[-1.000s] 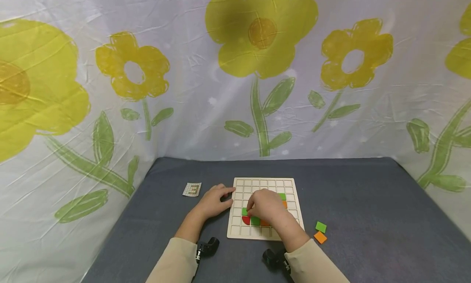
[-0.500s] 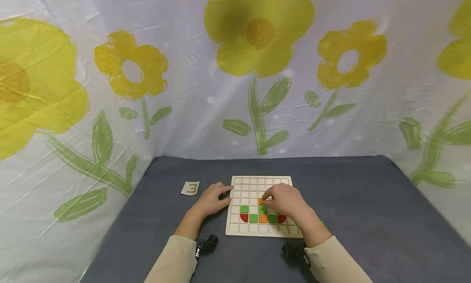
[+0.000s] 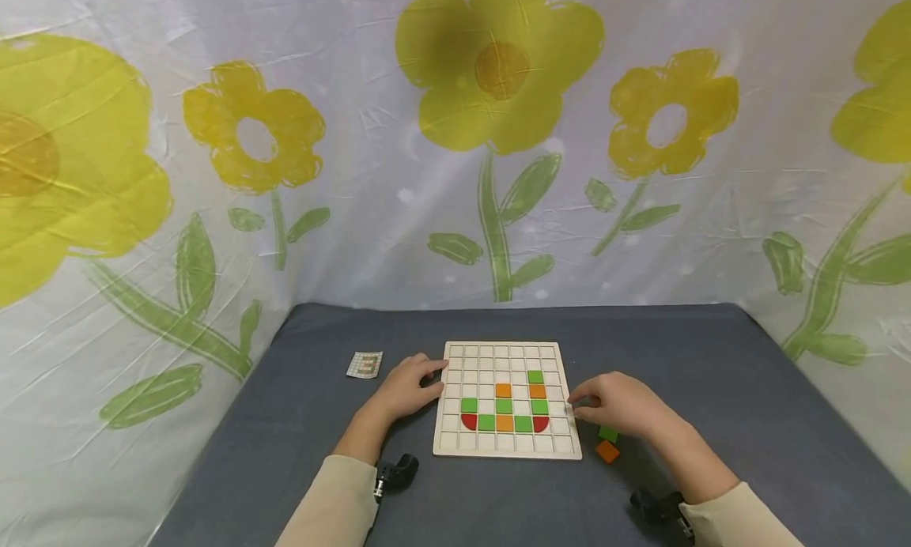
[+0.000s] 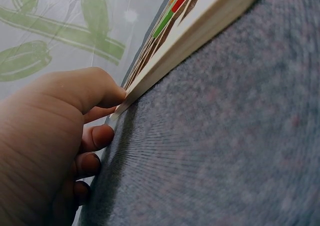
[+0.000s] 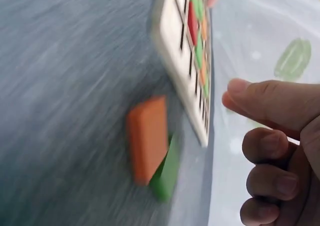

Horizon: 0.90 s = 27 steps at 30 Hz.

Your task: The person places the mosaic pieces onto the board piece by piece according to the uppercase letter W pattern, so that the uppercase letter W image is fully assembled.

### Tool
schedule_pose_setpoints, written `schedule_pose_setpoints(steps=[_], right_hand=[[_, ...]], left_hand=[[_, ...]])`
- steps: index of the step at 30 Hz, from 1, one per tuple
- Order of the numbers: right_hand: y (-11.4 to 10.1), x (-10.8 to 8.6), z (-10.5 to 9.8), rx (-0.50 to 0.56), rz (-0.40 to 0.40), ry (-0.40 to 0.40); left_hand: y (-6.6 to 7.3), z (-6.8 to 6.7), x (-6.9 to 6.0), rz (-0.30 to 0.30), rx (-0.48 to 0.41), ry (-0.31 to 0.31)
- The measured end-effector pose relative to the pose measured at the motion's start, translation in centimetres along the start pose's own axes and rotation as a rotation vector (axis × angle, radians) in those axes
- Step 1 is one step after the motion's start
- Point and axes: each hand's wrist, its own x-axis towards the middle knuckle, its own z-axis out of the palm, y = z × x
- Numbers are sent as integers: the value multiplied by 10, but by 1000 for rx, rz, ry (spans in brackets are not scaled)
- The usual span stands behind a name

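A pale wooden grid board [image 3: 473, 444] lies flat, bearing several green and orange square tiles and two red quarter-round tiles. My left hand [image 3: 405, 385] touches the board's left edge with thumb and index finger; the left wrist view shows the thumb against that rim. Just off the board's right side, my right hand [image 3: 626, 405] hovers and holds nothing, its thumb and index finger extended close together and the other fingers bent. Below it on the cloth lie a loose orange tile [image 5: 147, 141] and a green tile [image 5: 167, 173], partly hidden behind the orange one.
A small card [image 3: 364, 364] printed with a coloured grid pattern lies left of the board. Dark grey cloth [image 3: 342, 333] covers the table. Behind it hangs a white curtain [image 3: 370, 215] painted with yellow flowers. Each wrist wears a black camera mount.
My right hand has moved from the board rightwards to beside the loose tiles, uncovering the placed tiles. An orange tile shows mid-board. My left hand stays at the edge.
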Motion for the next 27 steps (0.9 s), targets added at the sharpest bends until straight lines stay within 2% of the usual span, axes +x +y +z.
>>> schedule_pose_setpoints(steps=[5, 12, 19, 27], right_hand=[[18, -21, -2, 73, 6, -78], [40, -38, -4, 164, -74, -208], [50, -42, 2, 168, -93, -171], [44, -39, 3, 130, -122, -135]], left_hand=[[1, 0, 1, 2, 5, -5], [3, 1, 3, 8, 4, 3], [6, 0, 2, 7, 1, 0], [4, 0, 2, 6, 3, -1]])
